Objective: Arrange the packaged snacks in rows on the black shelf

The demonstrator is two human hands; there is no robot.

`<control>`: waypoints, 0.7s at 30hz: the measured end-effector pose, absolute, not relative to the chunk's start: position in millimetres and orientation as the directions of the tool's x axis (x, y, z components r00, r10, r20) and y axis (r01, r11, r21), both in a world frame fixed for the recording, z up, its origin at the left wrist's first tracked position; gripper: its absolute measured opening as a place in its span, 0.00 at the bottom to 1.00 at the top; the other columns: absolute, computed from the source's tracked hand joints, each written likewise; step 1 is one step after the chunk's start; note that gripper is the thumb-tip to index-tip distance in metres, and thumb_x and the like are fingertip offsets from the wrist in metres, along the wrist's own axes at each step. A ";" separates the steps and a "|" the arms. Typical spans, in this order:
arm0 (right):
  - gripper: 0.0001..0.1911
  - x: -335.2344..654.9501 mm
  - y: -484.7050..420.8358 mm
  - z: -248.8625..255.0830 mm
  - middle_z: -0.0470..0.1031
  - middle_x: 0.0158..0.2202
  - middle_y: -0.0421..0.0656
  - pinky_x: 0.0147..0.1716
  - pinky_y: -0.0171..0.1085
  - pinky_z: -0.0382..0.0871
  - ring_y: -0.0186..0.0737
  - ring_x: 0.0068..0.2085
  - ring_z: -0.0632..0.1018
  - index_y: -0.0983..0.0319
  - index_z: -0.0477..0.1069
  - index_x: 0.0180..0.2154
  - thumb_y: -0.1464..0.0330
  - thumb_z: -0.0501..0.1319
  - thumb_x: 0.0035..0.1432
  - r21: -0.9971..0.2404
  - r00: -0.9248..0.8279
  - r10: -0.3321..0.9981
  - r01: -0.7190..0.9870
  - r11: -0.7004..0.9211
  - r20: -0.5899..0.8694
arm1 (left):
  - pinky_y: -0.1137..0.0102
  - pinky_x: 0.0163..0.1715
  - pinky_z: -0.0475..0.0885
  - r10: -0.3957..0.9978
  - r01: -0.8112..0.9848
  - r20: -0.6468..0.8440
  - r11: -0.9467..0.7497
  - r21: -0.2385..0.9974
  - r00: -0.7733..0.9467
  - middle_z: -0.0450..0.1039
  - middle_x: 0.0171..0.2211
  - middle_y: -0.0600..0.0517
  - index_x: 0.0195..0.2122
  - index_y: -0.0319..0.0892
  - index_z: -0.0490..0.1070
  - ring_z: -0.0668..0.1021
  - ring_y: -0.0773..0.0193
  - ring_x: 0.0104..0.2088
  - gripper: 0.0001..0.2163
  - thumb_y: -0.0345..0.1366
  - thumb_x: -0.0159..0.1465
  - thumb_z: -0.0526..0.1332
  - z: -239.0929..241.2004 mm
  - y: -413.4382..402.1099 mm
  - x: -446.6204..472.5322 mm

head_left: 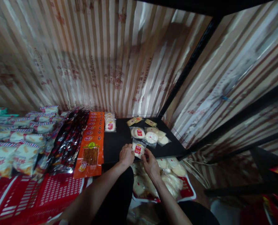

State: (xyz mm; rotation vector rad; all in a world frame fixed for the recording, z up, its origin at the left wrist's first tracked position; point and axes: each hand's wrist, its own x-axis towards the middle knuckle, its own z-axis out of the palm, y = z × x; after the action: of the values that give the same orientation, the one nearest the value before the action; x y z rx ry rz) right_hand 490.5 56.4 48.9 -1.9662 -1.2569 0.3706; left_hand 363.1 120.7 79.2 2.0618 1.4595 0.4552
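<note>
A clear packet of white round rice crackers point(138, 148) with a red label is at the front edge of the black shelf point(116, 145). My left hand point(126, 155) grips its left side, fingers curled in. On its right side, my right hand point(151, 164) pinches the edge between thumb and fingers. Just behind lie a similar red-labelled packet point(137, 132) and several clear packets of pale round crackers point(151, 137). Two small yellowish packets point(134, 121) rest farther back. A short row of red-labelled packets point(110, 125) stands at the shelf's left.
Orange snack packs point(91, 147) overlap in a row left of the shelf. Beyond them are dark shiny packs point(67, 143) and several white snack bags point(26, 157). Red baskets point(56, 190) sit below. More crackers fill a red-and-white box point(188, 189) under my right arm. A dark post point(190, 64) rises behind.
</note>
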 end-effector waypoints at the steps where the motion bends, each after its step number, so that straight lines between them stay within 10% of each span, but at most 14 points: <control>1: 0.25 489.4 56.4 49.6 0.76 0.42 0.51 0.42 0.42 0.69 0.44 0.40 0.77 0.68 0.66 0.50 0.62 0.51 0.53 -0.741 0.486 0.863 0.628 -0.236 0.138 | 0.73 0.44 0.66 0.938 0.742 -0.051 -0.237 0.627 0.343 0.72 0.43 0.48 0.46 0.40 0.68 0.73 0.64 0.43 0.13 0.29 0.59 0.56 79.6 119.2 361.8; 14: 0.31 461.7 100.2 47.2 0.77 0.32 0.46 0.30 0.37 0.72 0.40 0.30 0.77 0.67 0.66 0.49 0.56 0.59 0.46 -0.941 0.518 0.855 0.298 -0.162 0.017 | 0.73 0.46 0.66 0.979 0.688 0.013 -0.153 0.709 0.205 0.70 0.44 0.48 0.48 0.39 0.66 0.72 0.65 0.45 0.16 0.25 0.58 0.56 78.9 125.3 323.8; 21: 0.19 435.5 160.1 52.9 0.77 0.33 0.45 0.34 0.38 0.71 0.42 0.32 0.77 0.64 0.73 0.40 0.60 0.58 0.48 -0.894 0.400 0.915 0.427 -0.137 0.050 | 0.70 0.49 0.66 0.994 0.680 0.104 -0.105 0.726 0.042 0.69 0.45 0.45 0.50 0.37 0.65 0.71 0.61 0.47 0.17 0.26 0.58 0.55 77.4 162.0 300.8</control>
State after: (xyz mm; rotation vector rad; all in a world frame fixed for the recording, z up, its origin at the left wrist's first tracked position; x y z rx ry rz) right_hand 435.5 160.1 52.9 -1.7394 -1.1770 0.6672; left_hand 300.8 162.0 77.4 1.8367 1.6825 0.8401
